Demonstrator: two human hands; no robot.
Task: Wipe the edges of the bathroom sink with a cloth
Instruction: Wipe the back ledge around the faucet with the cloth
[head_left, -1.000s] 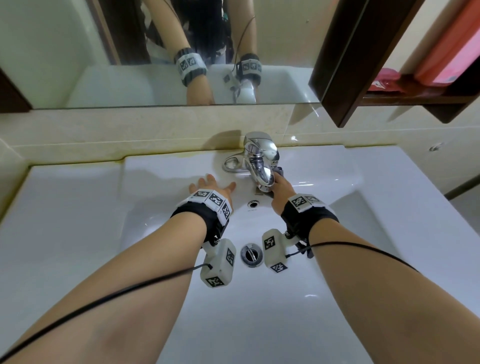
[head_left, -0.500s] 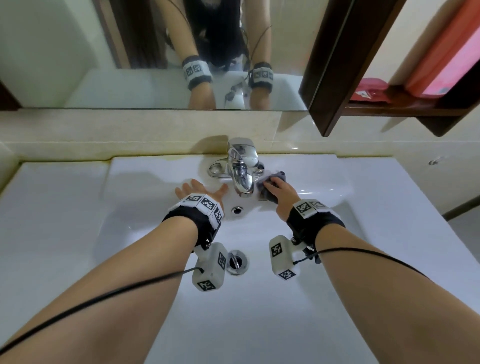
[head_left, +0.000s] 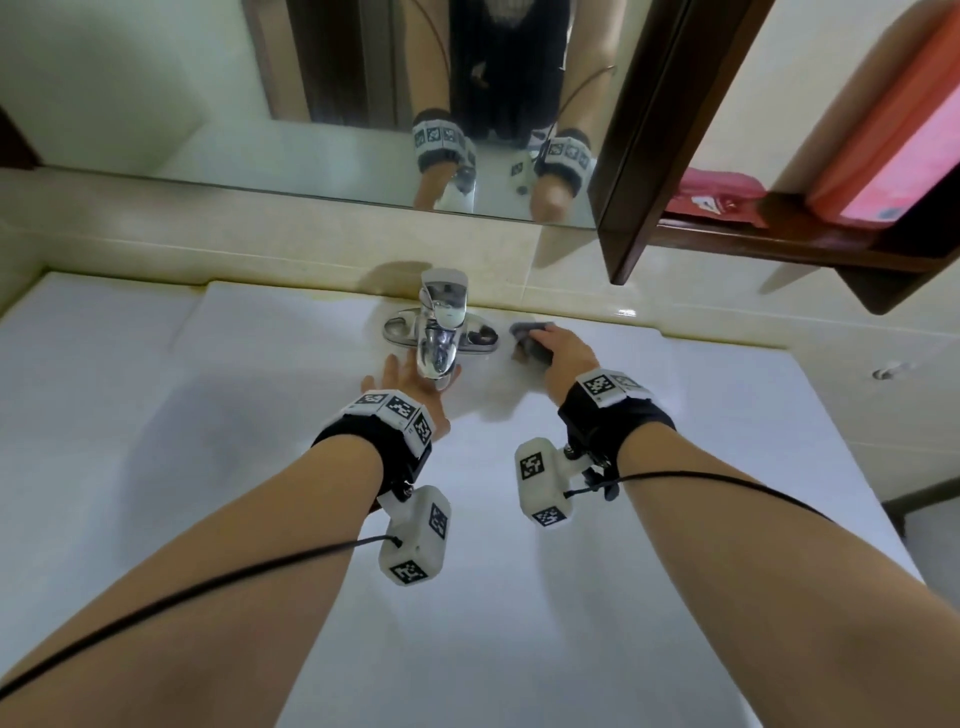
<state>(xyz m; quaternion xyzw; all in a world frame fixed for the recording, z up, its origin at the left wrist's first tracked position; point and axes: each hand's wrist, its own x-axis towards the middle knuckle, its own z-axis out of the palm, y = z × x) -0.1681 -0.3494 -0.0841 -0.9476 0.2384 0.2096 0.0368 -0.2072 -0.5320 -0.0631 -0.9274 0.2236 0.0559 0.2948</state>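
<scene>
the white bathroom sink (head_left: 701, 467) fills the lower part of the view, its back edge meeting a beige stone ledge (head_left: 260, 244). above the ledge the wall mirror (head_left: 182, 93) reflects your two forearms. to its right a dark wooden shelf (head_left: 779, 244) carries a flat red item (head_left: 717, 200). the chrome faucet (head_left: 439, 332) stands at the middle of the sink's back edge, spout towards you. you reach in with both arms, each wrist wrapped in a black band with black-and-white marker tiles (head_left: 395, 410). your left hand (head_left: 410, 389) lies flat and spread against the basin's wall just under the spout, holding nothing; its fingertips are partly hidden behind the spout. your right hand (head_left: 563, 353) is on the sink's back edge just right of the faucet's base plate, fingers bent down over a bunched grey cloth (head_left: 527, 332) and holding it against the white surface. the cloth sticks out ahead of your fingers, close to the seam where the sink meets the ledge. it sits just beside the base plate; whether it touches the plate cannot be told.
</scene>
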